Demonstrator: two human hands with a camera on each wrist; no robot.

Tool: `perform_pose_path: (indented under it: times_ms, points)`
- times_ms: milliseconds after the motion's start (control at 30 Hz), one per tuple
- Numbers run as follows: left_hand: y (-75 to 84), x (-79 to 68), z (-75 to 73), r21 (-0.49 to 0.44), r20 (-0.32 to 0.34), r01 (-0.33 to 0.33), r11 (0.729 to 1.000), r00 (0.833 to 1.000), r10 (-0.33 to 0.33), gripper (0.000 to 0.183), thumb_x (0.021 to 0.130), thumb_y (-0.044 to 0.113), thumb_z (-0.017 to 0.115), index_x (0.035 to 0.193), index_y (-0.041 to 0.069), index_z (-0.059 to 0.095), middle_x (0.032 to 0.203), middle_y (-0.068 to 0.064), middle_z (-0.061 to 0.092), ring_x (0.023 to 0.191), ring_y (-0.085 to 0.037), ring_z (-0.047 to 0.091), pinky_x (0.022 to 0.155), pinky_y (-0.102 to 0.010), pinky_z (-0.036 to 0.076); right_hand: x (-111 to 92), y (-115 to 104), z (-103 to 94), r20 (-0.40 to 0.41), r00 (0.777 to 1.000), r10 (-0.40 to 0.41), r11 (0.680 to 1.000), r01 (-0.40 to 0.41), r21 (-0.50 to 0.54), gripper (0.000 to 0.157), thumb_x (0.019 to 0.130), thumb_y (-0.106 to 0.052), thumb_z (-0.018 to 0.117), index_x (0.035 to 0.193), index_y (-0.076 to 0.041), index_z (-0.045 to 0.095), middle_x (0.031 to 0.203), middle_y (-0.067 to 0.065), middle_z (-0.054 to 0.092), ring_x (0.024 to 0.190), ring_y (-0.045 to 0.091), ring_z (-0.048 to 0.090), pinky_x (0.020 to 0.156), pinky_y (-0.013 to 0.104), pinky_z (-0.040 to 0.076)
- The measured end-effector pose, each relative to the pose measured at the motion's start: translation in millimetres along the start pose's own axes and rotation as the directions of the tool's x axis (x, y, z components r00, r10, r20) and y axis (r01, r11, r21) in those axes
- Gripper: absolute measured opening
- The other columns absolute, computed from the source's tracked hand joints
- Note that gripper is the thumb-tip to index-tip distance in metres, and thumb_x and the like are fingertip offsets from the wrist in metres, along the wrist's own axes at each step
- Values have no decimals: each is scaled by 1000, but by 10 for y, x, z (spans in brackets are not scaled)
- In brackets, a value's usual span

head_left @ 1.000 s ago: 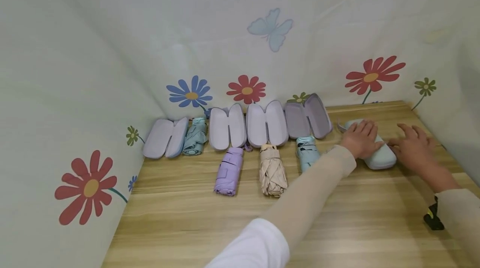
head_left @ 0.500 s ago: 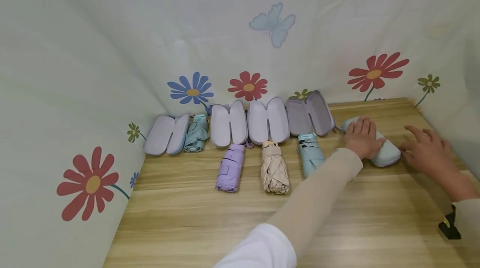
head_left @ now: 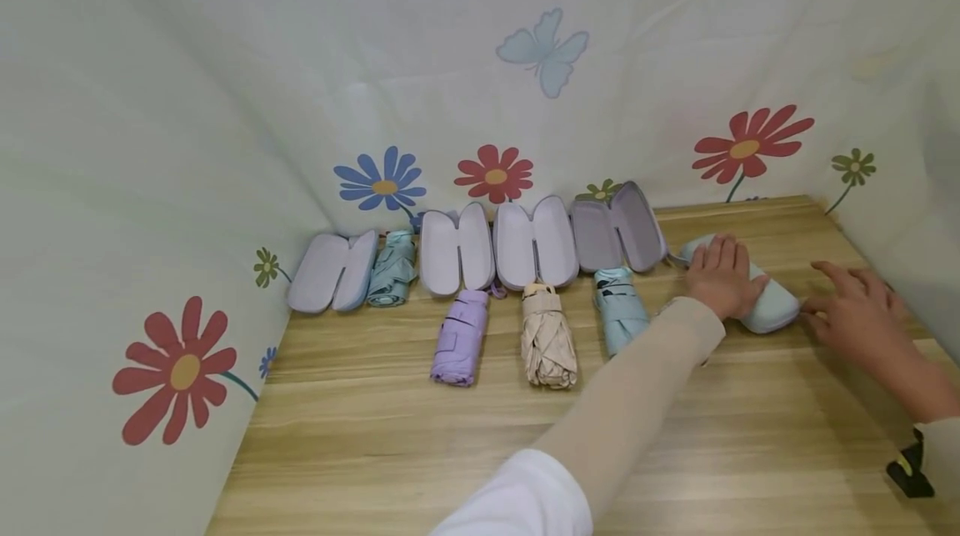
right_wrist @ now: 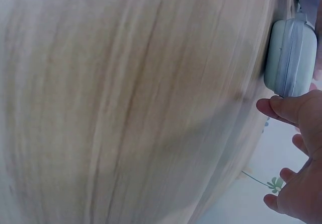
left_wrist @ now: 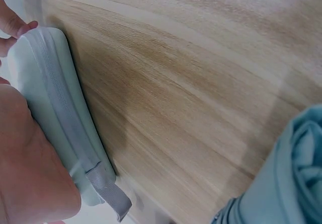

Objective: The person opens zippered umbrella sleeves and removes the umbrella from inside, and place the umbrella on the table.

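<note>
A closed pale mint zip case [head_left: 774, 308] lies on the right of the wooden table. My left hand [head_left: 724, 279] rests on its top with the fingers laid out straight across it. At the near right end, my right hand [head_left: 858, 315] has thumb and index fingertip together on the zip line, seemingly pinching the zipper pull; the pull itself is hidden. That hand's other fingers are spread off the case. The right wrist view shows the grey zip band [right_wrist: 293, 58] running to those fingertips. A grey strap [left_wrist: 108, 190] sticks out from the far end.
Several opened cases [head_left: 536, 248] line the back wall. Folded umbrellas lie by them: teal [head_left: 392, 269], purple [head_left: 459, 340], beige [head_left: 549, 340] and light blue [head_left: 621, 315], the last partly behind my left sleeve. A flowered cloth wall [head_left: 637, 119] bounds the table [head_left: 360, 436].
My right hand has shifted a little to the right and nearer, around the case's end. The left hand stays on top of the case. The view has moved slightly.
</note>
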State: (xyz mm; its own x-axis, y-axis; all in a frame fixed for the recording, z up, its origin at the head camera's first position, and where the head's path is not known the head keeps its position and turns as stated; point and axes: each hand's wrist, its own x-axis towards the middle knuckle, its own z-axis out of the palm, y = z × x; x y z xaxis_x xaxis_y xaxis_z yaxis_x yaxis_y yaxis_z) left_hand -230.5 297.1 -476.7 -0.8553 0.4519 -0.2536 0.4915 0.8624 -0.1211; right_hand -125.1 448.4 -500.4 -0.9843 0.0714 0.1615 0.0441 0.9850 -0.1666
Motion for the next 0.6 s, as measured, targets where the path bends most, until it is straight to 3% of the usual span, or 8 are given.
perform_pose_path:
  times_ms: [67, 267, 600]
  points:
    - [0, -10, -10, -2, -1, -3, 1000, 1000, 3, 63, 101, 68, 4, 160, 47, 0, 166, 28, -6, 151, 6, -9, 121, -22, 0, -5, 4, 1, -10, 1000, -2, 1000, 2, 3, 5, 84, -3, 76, 88, 0, 77, 153, 25, 30, 133, 59, 21, 94, 84, 21]
    - [84, 153, 63, -4, 29, -4, 1000, 1000, 4, 65, 99, 70, 2, 160, 47, -4, 164, 28, -11, 150, 6, -12, 121, -23, -3, -36, 9, 1, -32, 1000, 0, 1000, 0, 4, 4, 82, -2, 78, 84, 0, 76, 152, 25, 32, 132, 59, 23, 93, 84, 22]
    - [24, 8, -9, 21, 10, 12, 1000, 1000, -12, 63, 100, 67, 1, 160, 47, -2, 165, 27, -8, 150, 6, -10, 121, -23, -1, -120, -60, -8, -31, 999, -33, 998, 34, 43, 3, 82, -3, 79, 81, -2, 76, 151, 25, 32, 129, 65, 24, 94, 85, 17]
